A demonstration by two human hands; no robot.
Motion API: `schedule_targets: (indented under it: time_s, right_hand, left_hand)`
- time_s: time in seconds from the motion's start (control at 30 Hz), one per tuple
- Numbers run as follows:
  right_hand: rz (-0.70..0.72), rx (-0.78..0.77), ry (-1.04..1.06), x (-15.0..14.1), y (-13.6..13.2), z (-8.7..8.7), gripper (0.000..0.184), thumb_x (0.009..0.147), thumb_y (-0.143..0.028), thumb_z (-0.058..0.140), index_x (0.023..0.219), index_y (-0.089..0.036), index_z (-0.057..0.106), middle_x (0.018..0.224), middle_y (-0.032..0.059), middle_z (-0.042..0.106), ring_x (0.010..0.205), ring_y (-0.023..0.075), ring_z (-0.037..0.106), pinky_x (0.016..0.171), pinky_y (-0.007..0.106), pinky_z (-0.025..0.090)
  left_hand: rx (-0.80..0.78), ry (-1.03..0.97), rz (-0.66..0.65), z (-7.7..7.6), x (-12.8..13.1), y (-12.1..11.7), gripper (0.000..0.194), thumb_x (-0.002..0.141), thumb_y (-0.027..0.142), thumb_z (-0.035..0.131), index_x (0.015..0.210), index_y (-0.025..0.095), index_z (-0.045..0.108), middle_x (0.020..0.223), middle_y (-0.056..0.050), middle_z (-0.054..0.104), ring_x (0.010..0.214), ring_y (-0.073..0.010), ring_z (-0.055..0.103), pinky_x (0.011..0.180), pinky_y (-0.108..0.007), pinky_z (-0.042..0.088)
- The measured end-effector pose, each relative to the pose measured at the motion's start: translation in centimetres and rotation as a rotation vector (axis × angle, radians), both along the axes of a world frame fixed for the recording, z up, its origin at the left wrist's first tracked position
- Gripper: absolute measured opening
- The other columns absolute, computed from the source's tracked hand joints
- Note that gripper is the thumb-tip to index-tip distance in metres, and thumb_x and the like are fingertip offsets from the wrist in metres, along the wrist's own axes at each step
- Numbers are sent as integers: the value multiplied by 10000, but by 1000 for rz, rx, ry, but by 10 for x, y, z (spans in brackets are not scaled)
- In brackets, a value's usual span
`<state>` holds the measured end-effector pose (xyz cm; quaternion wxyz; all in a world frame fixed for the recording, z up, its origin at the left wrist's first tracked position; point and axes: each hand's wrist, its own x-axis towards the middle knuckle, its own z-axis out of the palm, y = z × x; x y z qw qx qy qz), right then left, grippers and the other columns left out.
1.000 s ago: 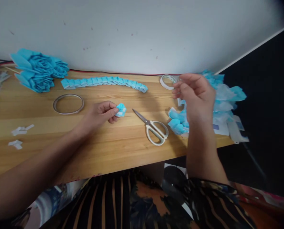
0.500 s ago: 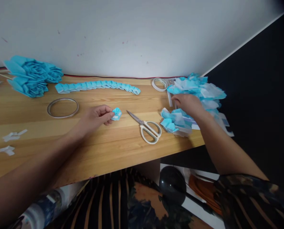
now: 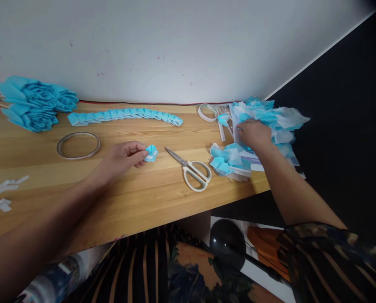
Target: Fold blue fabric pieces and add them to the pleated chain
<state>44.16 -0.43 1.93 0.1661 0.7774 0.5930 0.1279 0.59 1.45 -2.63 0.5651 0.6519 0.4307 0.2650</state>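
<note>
Pinched between the thumb and fingers of my left hand (image 3: 127, 153) is a small folded blue paper petal (image 3: 151, 153) with white tape pieces on it, held just over the table. My right hand (image 3: 254, 132) reaches into a heap of blue and white paper pieces (image 3: 282, 120). Its fingers point down and are curled together; what they grip, if anything, is hidden. A smaller bunch of blue paper pieces (image 3: 227, 158) lies below that hand. Between my hands rest scissors with white handles (image 3: 196, 173), their blades pointing at the petal.
A chain of folded blue paper (image 3: 124, 114) runs along the back of the wooden table (image 3: 137, 202). Blue paper roses (image 3: 38, 101) lie back left, near a tape ring (image 3: 78, 145). A white tape roll (image 3: 207, 112) sits by the heap. White scraps (image 3: 11, 185) lie left.
My right hand has moved right from beside the tape strip into the paper heap, where pieces have shifted. My left hand keeps the petal. The view has shifted slightly.
</note>
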Motion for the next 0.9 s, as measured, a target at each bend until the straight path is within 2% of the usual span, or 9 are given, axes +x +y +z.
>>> schedule_targets:
  time_s: [0.13, 0.27, 0.43, 0.63, 0.73, 0.9]
  right_hand:
    - [37, 89, 29, -5, 8, -4, 392, 1026, -264, 440, 1277, -127, 708, 1292, 227, 672, 1127, 329, 642, 812, 362, 466]
    - [36, 79, 16, -6, 25, -12, 432, 1059, -321, 376, 1232, -138, 726, 1264, 218, 675, 1139, 335, 631, 816, 360, 460]
    - [-44, 110, 19, -5, 45, -17, 414, 1044, -268, 383, 1256, -68, 677, 1279, 264, 664, 1129, 374, 651, 852, 410, 494]
    - [-145, 115, 37, -7, 65, -14, 430, 1018, -271, 473, 1361, -40, 589, 1280, 300, 668, 1171, 421, 663, 891, 477, 527]
    - [-162, 60, 27, -6, 72, -10, 390, 1020, -210, 450, 1322, -44, 632, 1311, 298, 660, 1208, 409, 655, 923, 480, 517]
    - [-101, 31, -2, -4, 79, -8, 391, 1013, -126, 421, 1307, -20, 654, 1298, 321, 658, 1153, 346, 671, 911, 435, 486]
  left_hand:
    - [-13, 6, 4, 2, 1, -1, 360, 772, 542, 732, 787, 186, 679, 682, -11, 677, 629, -142, 606, 637, -270, 516]
    - [-42, 31, 17, 4, 2, -1, 380, 766, 555, 724, 812, 180, 684, 690, -7, 680, 643, -143, 604, 664, -278, 514]
    - [-63, 41, 21, 3, 0, -1, 388, 754, 556, 727, 824, 176, 687, 694, -9, 685, 650, -141, 606, 678, -282, 510]
    - [-64, 34, 12, 6, 1, -2, 383, 765, 557, 722, 825, 180, 694, 702, -10, 690, 660, -145, 617, 685, -286, 526]
    - [-59, 43, 11, 7, 1, -2, 374, 767, 551, 724, 822, 182, 691, 701, -7, 689, 662, -146, 622, 687, -288, 537]
    - [-30, 52, -14, 4, -1, 0, 378, 787, 559, 708, 845, 186, 689, 699, -9, 694, 660, -150, 633, 683, -287, 547]
